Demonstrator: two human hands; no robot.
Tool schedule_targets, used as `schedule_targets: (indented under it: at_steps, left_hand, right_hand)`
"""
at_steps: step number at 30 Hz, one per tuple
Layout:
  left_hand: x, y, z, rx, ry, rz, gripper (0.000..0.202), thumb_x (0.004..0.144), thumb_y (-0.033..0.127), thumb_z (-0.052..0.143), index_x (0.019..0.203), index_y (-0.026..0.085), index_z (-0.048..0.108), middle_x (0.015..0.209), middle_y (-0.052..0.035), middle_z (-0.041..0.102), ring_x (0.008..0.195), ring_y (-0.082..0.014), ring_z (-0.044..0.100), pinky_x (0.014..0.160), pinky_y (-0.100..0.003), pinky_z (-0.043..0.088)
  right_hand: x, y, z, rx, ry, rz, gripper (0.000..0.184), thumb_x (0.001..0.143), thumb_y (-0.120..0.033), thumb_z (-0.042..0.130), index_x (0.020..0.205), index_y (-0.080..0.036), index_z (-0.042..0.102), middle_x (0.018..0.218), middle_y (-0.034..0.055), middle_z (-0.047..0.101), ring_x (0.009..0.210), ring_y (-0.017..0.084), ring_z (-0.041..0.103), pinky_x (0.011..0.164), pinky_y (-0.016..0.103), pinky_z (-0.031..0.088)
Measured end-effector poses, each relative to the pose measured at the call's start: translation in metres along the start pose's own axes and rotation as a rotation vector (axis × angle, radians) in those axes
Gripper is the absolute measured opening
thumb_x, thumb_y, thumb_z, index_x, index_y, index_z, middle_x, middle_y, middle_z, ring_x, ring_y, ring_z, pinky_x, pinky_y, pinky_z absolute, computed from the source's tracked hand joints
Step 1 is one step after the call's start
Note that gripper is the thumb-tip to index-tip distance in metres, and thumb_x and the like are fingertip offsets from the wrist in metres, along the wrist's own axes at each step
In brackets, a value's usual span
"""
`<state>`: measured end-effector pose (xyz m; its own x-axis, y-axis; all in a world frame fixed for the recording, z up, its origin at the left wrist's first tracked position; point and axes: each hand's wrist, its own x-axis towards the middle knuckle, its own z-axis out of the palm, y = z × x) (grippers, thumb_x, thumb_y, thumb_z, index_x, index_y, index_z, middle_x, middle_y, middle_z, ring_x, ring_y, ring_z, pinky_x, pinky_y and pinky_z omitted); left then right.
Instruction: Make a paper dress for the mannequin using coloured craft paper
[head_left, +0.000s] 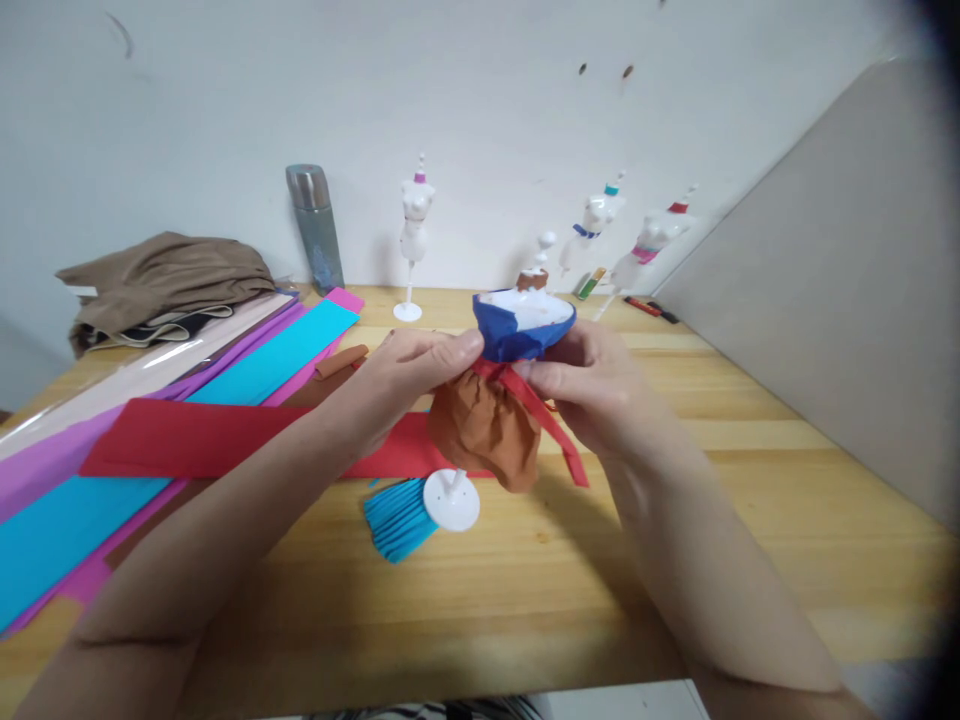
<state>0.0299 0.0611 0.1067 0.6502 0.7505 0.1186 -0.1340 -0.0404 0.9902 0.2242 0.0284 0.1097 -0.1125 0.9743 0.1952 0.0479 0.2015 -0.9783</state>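
Note:
Both hands hold a small white dress form (530,306) in mid-air over the table, tilted with its top away from me. It wears a blue paper bodice (504,335), a gathered brown skirt (484,425) and a red strip (551,425) at the waist, whose loose end hangs to the right. My left hand (427,362) is closed at the waist's left side, its thumb by the bodice's lower edge. My right hand (589,385) pinches the red strip at the waist's right side; its other fingers are hidden behind. The white round base (451,502) points towards me.
Long sheets of coloured crepe paper, a red sheet (240,438) on top, cover the left side. A pleated turquoise piece (401,520) lies below the form. Behind stand a grey-green flask (315,230), a dress form (415,235) and two others. Brown cloth (172,285) lies back left.

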Motion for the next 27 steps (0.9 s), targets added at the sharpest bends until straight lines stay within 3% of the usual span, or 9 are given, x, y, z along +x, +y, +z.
schedule_targets:
  at_steps: [3,8,14,18,21,24,27]
  left_hand:
    - [0.003,-0.005,-0.004,-0.092,-0.045,-0.018,0.042,0.087,0.056,0.068,0.074,0.017,0.071,0.076,-0.0043,0.071,0.090,-0.0258,0.070,0.083,-0.036,0.052]
    - [0.004,-0.008,-0.007,-0.115,-0.089,-0.099,0.041,0.071,0.054,0.085,0.074,0.016,0.070,0.077,-0.0049,0.070,0.086,-0.0235,0.069,0.084,-0.036,0.051]
    - [0.006,-0.011,-0.006,-0.099,-0.131,-0.070,0.050,0.059,0.054,0.095,0.079,0.017,0.069,0.083,-0.0046,0.072,0.089,-0.0222,0.068,0.090,-0.038,0.052]
    - [0.006,-0.011,-0.004,-0.122,-0.197,-0.051,0.051,0.063,0.054,0.094,0.091,0.017,0.073,0.093,-0.0083,0.076,0.095,-0.0250,0.071,0.093,-0.040,0.053]
    - [0.005,-0.010,-0.004,-0.105,-0.226,-0.036,0.050,0.063,0.053,0.094,0.095,0.017,0.077,0.097,-0.0097,0.078,0.102,-0.0280,0.072,0.096,-0.041,0.054]
    - [0.004,-0.009,-0.003,-0.065,-0.190,-0.044,0.048,0.062,0.053,0.095,0.093,0.018,0.080,0.099,-0.0091,0.080,0.104,-0.0291,0.072,0.096,-0.041,0.054]
    - [0.004,-0.011,-0.002,-0.068,-0.168,-0.048,0.046,0.063,0.054,0.093,0.090,0.018,0.082,0.097,-0.0090,0.080,0.101,-0.0288,0.073,0.096,-0.041,0.054]
  right_hand:
    - [-0.002,-0.001,-0.003,0.107,-0.054,0.064,0.024,0.065,-0.036,0.084,0.080,-0.025,0.069,0.073,-0.0008,0.067,0.068,0.018,0.063,0.062,0.031,0.053]
    - [-0.005,0.000,-0.011,0.189,-0.208,0.041,0.027,0.066,-0.035,0.089,0.086,-0.024,0.072,0.079,-0.0019,0.071,0.077,0.016,0.067,0.078,0.030,0.056]
    - [-0.006,-0.006,-0.015,0.111,-0.331,-0.054,0.028,0.071,-0.041,0.089,0.085,-0.026,0.071,0.079,-0.0036,0.068,0.070,0.013,0.062,0.074,0.027,0.056]
    - [-0.008,-0.016,-0.013,-0.036,-0.207,-0.090,0.038,0.062,-0.045,0.093,0.081,-0.025,0.067,0.077,-0.0020,0.065,0.070,0.016,0.059,0.066,0.028,0.054]
    - [-0.014,-0.021,-0.009,-0.144,-0.108,-0.025,0.041,0.061,-0.041,0.092,0.067,-0.025,0.055,0.064,-0.0025,0.052,0.064,0.016,0.052,0.056,0.029,0.048]
    - [-0.019,-0.024,-0.002,-0.152,-0.100,0.017,0.038,0.067,-0.038,0.086,0.060,-0.025,0.051,0.058,-0.0033,0.042,0.060,0.015,0.046,0.054,0.029,0.044]
    - [-0.022,-0.025,0.002,-0.140,-0.109,0.005,0.033,0.068,-0.032,0.082,0.059,-0.024,0.052,0.059,-0.0035,0.044,0.057,0.013,0.042,0.054,0.028,0.042]
